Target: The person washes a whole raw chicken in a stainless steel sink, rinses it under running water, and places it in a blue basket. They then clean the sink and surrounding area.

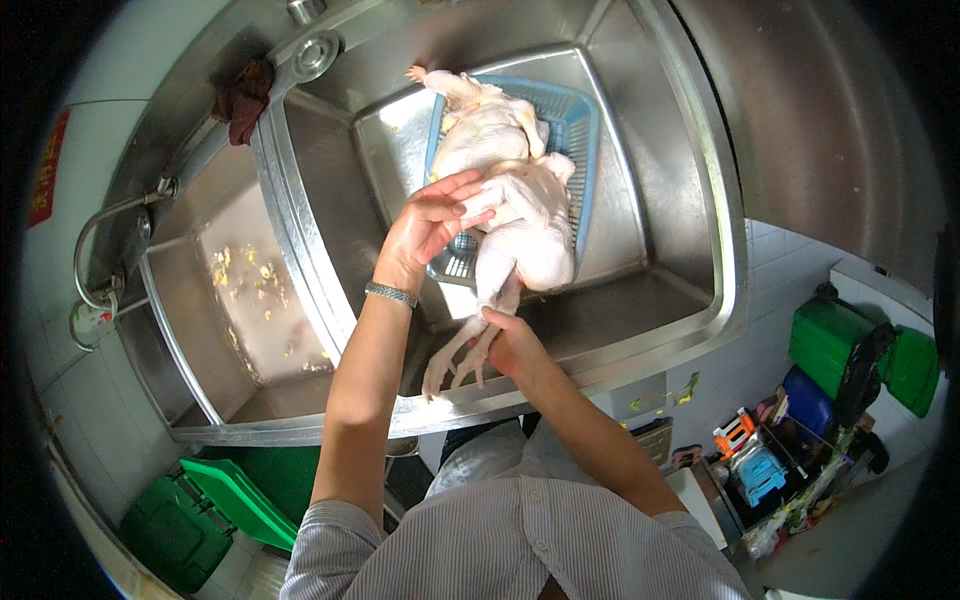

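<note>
Two plucked whole chickens lie in a blue plastic basket (587, 150) inside a stainless steel sink basin (660, 165). The nearer chicken (544, 247) has its legs pointing towards me, and its feet (455, 361) hang over the basket's near side. My right hand (514, 345) grips its lower legs just above the feet. With its fingers around what looks like a wing (486, 199) of that bird, my left hand (435, 217) is at the left side of the basket. The farther chicken (476, 135) rests behind, one foot sticking out over the rim.
A second basin (255, 300) at left holds scattered yellowish scraps. A dark red cloth (251, 97) hangs near the divider, beside a curved metal faucet (94, 225). Green bins (240, 495) stand below left, and another green bin (829, 345) stands at right near assorted items on the floor.
</note>
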Demonstrator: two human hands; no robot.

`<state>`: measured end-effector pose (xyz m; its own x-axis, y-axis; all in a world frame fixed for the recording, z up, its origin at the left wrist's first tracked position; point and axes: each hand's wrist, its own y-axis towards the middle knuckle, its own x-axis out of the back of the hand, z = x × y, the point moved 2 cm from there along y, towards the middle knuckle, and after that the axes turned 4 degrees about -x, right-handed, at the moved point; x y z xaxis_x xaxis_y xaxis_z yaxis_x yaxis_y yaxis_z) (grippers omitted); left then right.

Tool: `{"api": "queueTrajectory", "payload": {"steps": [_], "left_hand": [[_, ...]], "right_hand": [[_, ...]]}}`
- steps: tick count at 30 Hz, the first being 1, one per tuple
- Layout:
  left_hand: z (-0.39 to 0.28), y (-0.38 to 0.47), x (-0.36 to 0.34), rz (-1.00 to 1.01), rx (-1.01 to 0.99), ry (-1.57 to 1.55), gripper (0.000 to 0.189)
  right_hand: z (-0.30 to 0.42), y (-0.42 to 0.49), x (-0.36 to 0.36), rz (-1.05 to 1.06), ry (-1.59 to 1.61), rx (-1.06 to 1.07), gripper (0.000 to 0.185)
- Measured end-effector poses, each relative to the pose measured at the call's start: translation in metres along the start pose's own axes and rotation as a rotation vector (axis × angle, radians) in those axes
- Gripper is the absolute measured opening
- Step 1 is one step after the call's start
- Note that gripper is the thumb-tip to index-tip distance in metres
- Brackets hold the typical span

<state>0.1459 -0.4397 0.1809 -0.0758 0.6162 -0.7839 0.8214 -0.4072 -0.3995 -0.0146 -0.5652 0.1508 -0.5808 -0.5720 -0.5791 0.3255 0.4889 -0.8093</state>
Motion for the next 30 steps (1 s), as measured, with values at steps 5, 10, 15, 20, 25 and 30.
{"api": "queueTrajectory", "payload": {"steps": [5, 10, 15, 20, 25, 30], "left_hand": [[0.010, -0.007, 0.006, -0.063, -0.033, 0.035, 0.042], [0.016, -0.004, 0.003, -0.156, 0.033, 0.125, 0.027], [0.025, -0.005, 0.000, -0.242, 0.060, 0.327, 0.024], [0.036, -0.010, 0.000, -0.299, 0.009, 0.351, 0.024], [0.040, -0.012, -0.002, -0.333, -0.030, 0.409, 0.024], [0.047, -0.015, -0.008, -0.440, -0.085, 0.326, 0.020]], "right_hand": [[0.010, -0.010, 0.002, -0.123, -0.317, -0.049, 0.034], [0.058, -0.020, -0.021, -0.424, -1.003, 0.648, 0.044], [0.098, -0.005, -0.044, -0.203, -0.554, 0.450, 0.021], [0.099, -0.003, -0.050, -0.133, -0.345, 0.343, 0.014], [0.107, 0.009, -0.048, -0.094, -0.165, 0.247, 0.006], [0.115, 0.017, -0.048, -0.090, -0.228, 0.270, 0.008]]}}
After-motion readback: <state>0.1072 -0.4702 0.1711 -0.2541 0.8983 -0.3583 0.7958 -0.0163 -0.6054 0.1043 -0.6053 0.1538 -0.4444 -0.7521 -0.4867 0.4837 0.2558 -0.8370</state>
